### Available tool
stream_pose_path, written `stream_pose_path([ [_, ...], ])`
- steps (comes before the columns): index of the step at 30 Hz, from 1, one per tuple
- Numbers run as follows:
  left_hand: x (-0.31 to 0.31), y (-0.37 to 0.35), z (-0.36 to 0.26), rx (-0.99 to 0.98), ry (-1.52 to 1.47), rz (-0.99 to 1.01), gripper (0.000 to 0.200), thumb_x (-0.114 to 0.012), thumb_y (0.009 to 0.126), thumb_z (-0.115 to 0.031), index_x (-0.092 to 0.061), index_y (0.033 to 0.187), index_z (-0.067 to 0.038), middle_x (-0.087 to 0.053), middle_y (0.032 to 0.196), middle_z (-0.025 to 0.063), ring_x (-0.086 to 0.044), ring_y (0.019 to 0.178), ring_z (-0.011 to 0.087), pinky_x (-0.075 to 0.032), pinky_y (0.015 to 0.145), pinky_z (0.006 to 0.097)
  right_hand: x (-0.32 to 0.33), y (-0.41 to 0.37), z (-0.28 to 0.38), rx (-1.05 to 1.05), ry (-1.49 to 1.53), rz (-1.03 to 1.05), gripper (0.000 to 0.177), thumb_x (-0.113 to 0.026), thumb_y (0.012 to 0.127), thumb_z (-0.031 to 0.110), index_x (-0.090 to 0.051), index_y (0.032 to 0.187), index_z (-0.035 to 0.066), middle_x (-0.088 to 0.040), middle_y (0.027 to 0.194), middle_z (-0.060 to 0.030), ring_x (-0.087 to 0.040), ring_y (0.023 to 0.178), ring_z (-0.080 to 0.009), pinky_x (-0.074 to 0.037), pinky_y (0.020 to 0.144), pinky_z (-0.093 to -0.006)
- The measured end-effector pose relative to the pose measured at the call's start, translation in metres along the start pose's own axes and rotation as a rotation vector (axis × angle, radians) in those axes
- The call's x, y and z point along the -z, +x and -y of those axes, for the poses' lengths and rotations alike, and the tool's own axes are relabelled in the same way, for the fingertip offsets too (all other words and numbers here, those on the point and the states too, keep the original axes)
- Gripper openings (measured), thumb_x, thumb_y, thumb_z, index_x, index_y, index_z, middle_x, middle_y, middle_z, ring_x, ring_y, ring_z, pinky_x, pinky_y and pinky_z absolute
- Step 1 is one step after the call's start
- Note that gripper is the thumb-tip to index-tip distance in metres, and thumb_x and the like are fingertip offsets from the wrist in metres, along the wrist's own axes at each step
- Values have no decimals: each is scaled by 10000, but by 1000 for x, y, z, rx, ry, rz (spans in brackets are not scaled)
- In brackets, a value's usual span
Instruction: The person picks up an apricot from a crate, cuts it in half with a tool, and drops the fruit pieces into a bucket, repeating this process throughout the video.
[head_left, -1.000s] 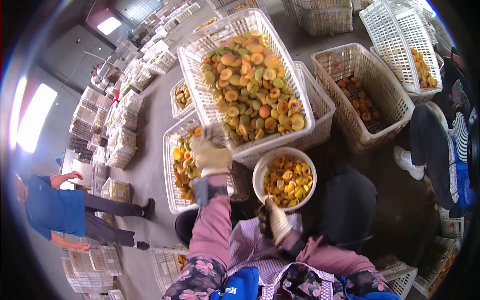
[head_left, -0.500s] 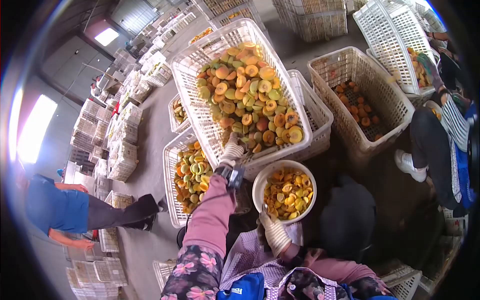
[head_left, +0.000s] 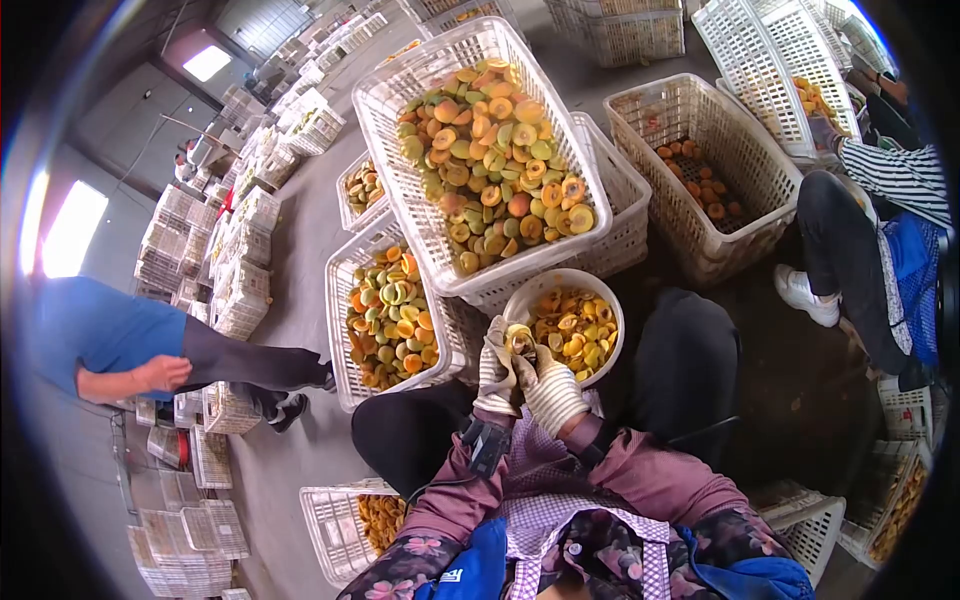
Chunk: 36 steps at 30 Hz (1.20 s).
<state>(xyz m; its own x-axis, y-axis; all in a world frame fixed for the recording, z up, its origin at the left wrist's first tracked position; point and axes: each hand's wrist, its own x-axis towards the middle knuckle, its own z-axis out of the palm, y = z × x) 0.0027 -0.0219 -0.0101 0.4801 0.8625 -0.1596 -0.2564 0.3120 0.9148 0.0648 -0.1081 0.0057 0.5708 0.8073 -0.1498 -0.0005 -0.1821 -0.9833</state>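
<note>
Both gloved hands meet in front of my body, at the near left rim of a white bucket [head_left: 508, 300] of cut yellow fruit [head_left: 574, 330]. My left hand [head_left: 497, 372] is closed around a halved fruit [head_left: 519, 340], its cut side up. My right hand [head_left: 550, 388] is closed at the fruit's lower right side; whatever its fingers pinch is too small to make out. Beyond them, a tilted white crate [head_left: 425, 235] holds many fruit halves [head_left: 500, 150]. At the left, a lower crate [head_left: 338, 330] holds more halves [head_left: 390, 330].
A deep crate [head_left: 735, 245] with a few orange halves stands at the right. Near the right edge sits a person in a striped sleeve [head_left: 895, 165]. On the left a person in a blue shirt [head_left: 110, 325] walks by. Stacked crates [head_left: 240, 290] line the left background.
My left hand has come back from the upper crate to my right hand, now with a halved fruit in it. My right hand has risen slightly. The person on the left has moved an arm and legs.
</note>
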Motion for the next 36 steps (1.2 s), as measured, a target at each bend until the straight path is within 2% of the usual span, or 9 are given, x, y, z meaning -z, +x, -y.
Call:
stream_pose_path([
  [4, -4, -5, -10, 52, 129, 27, 177, -413, 950, -134, -453, 1120, -104, -514, 763, 31, -384, 288, 104, -310, 254, 216, 10, -5, 17, -11, -388, 51, 329, -465, 892, 302, -493, 999, -8, -592, 749, -270, -583, 745, -449, -466, 624, -487],
  [7, 21, 1, -5, 418, -241, 64, 303, -485, 883, -155, -433, 1170, -73, -537, 864, 68, -559, 503, 149, -468, 416, 236, 11, -5, 16, -38, -466, 118, 323, -453, 893, 298, -496, 1008, 0, -599, 762, -270, -589, 749, -442, -471, 645, -486],
  [12, 36, 10, 14, 54, 276, 61, 607, -593, 761, -279, -388, 1264, -8, -525, 1040, 97, -572, 927, 221, -506, 742, 273, 9, -6, 3, -55, -435, 214, 480, -397, 895, 425, -518, 1011, -25, -616, 841, -268, -601, 840, -425, -471, 747, -480],
  [16, -5, -11, -31, 39, 287, 128, 433, -440, 941, -422, -540, 968, -1, -572, 806, 83, -545, 653, 154, -460, 606, 276, -34, -3, -62, 47, 303, 200, 410, -464, 915, 317, -516, 1112, -38, -614, 951, -217, -586, 890, -319, -450, 816, -377],
  [21, 4, -12, -39, 96, 232, 355, 445, -405, 957, -395, -492, 709, -37, -550, 629, 111, -519, 580, 165, -414, 551, 269, -8, -22, -10, -169, 448, 448, 355, -485, 946, 231, -460, 1224, 12, -557, 1109, -72, -515, 955, -172, -420, 856, -261],
  [25, 21, -1, -45, -147, 376, 316, 327, -437, 933, -353, -521, 891, -40, -579, 820, 100, -549, 770, 191, -459, 695, 298, 3, -30, 13, -620, 745, 661, 403, -511, 875, 521, -484, 788, 129, -389, 502, 35, -316, 355, -101, -250, 353, -240],
  [29, 44, 73, -54, -684, 812, -244, 363, -511, 883, -329, -514, 1104, -41, -593, 1060, 101, -562, 999, 251, -492, 848, 349, 4, -29, 27, -729, 1051, 480, 400, -492, 882, 512, -492, 767, 129, -422, 523, 17, -351, 372, -115, -299, 366, -241],
  [33, 44, 208, -36, -510, 1152, 256, 364, -535, 830, -229, -520, 1116, -5, -582, 1115, 151, -562, 1042, 251, -462, 856, 321, -7, -15, 10, -737, 886, 212, 363, -462, 904, 459, -480, 759, 126, -426, 520, 5, -376, 377, -129, -316, 368, -259],
  [36, -11, 268, -20, 67, 1608, 246, 425, -605, 763, -170, -517, 1150, -19, -611, 1055, 194, -592, 995, 303, -463, 833, 332, -14, -2, 9, -647, 765, 182, 332, -451, 910, 421, -465, 769, 121, -436, 516, -13, -391, 374, -148, -326, 357, -283],
])
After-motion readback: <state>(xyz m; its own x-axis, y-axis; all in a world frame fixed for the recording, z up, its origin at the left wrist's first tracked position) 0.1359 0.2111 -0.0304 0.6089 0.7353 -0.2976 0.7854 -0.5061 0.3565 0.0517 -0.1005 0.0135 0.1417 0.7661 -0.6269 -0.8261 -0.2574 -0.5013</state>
